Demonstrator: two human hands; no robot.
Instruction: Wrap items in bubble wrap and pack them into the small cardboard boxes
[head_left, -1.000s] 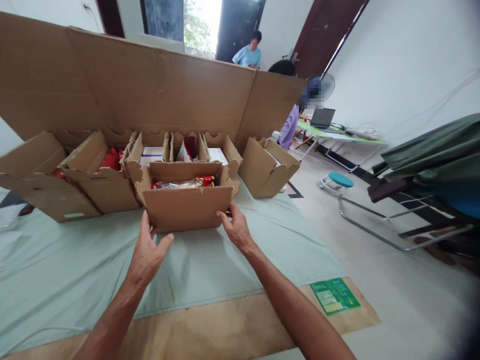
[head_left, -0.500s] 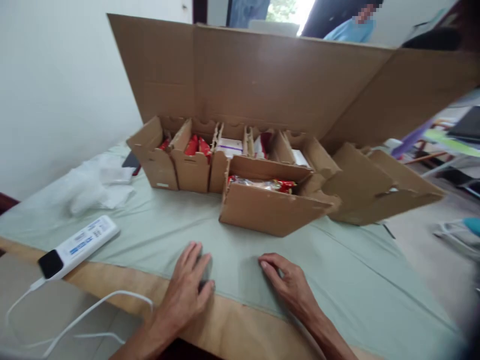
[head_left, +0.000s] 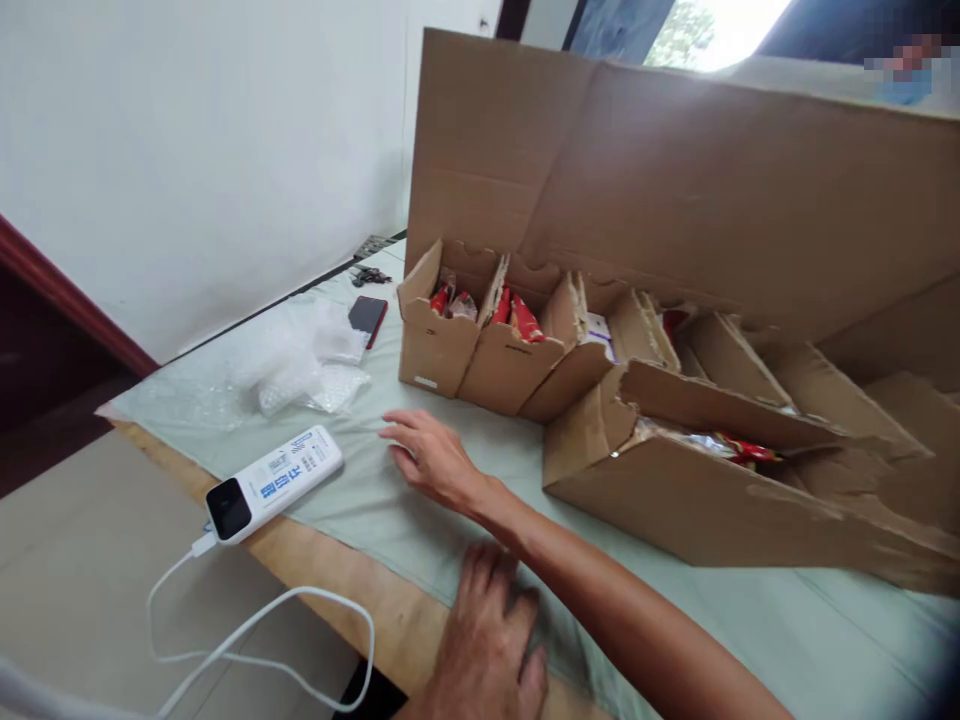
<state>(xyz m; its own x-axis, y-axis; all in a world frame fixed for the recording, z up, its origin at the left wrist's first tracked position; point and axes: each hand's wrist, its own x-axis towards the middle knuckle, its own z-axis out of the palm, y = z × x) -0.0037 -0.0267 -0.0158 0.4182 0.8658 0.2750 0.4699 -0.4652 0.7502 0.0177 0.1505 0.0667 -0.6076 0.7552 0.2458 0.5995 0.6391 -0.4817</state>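
My right hand (head_left: pixel 435 462) reaches leftward across the cloth, its fingers apart and nothing in them. Its forearm passes in front of my left hand (head_left: pixel 491 635), which rests low on the cloth near the table's front edge with fingers spread. Left of my right hand's fingertips is some crumpled clear bubble wrap (head_left: pixel 311 380). A white power bank (head_left: pixel 289 477) with a dark display and a white cable (head_left: pixel 281 597) lies to the left, at the table edge. Both hands are apart from these things.
Several open cardboard boxes (head_left: pixel 437 352) with red packets stand in a row before a tall cardboard panel (head_left: pixel 675 170). Another cardboard box (head_left: pixel 697 510) lies in front, holding shiny packets. A dark phone (head_left: pixel 367 318) and keys (head_left: pixel 371 276) lie near the wall (head_left: pixel 225 150).
My view has turned left, so the boxes appear further right. My right hand has swung left past my left hand, its fingers opening out. My left hand stays near the table edge.
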